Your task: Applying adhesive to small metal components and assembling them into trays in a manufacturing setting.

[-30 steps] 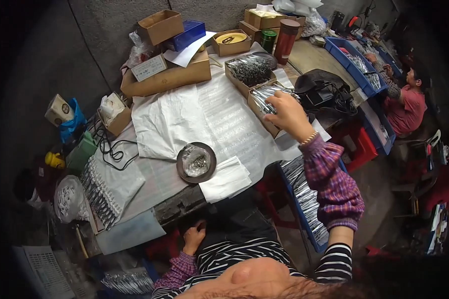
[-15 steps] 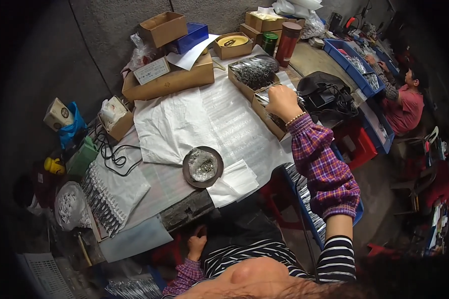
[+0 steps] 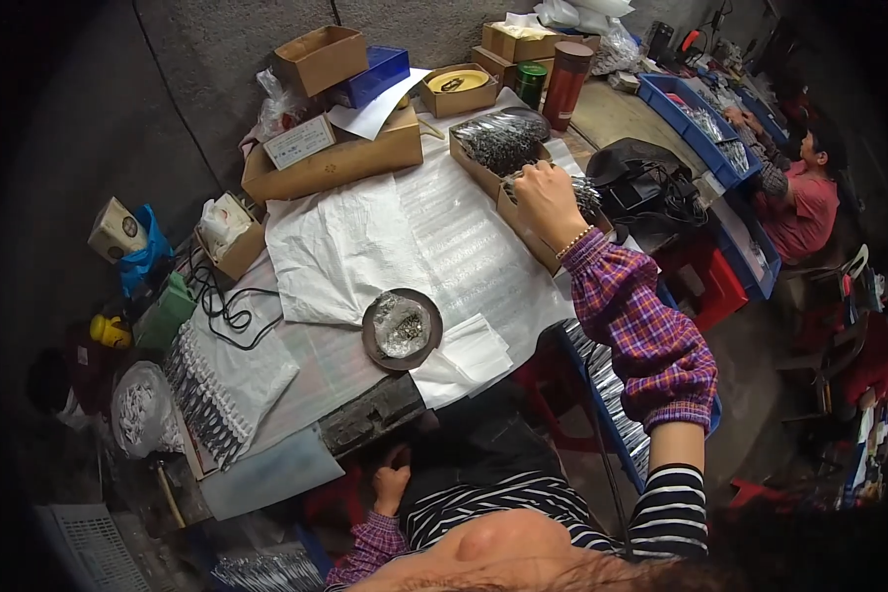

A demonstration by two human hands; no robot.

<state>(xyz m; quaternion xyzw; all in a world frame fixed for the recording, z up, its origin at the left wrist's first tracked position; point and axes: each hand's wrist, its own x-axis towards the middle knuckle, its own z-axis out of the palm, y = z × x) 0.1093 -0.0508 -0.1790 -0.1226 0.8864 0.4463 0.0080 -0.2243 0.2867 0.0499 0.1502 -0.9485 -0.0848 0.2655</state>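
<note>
- Your right hand (image 3: 546, 200) is stretched far forward over the table (image 3: 316, 365), arm nearly straight in its plaid sleeve, wrist bent down over the nearer cardboard box (image 3: 523, 225) at the table's right edge.
- The right grip is closed on a bundle of small clear packets (image 3: 584, 192): the fingers curl round the top of the bundle, which stands in that box.
- Your left hand (image 3: 392, 483) hangs low, below the table's front edge, just in front of your dark lap; its fingers look loosely curled, and you cannot tell whether that grip holds anything.
- A second box of the same packets (image 3: 498, 143) sits just behind the first, touching it.
- A round metal dish (image 3: 402, 329) with a crumpled clear bag in it lies near the table's front edge, on the white sheeting (image 3: 365, 247).
- The packets' contents are too small to make out, and your fingertips are hidden behind the back of the hand.
- Another person in a red shirt (image 3: 804, 202) sits at the far right, partly cut by the dark rim.
- Against half a second ago, your right hand has shifted slightly back toward you over the same box; the left hand stays low by your lap.
</note>
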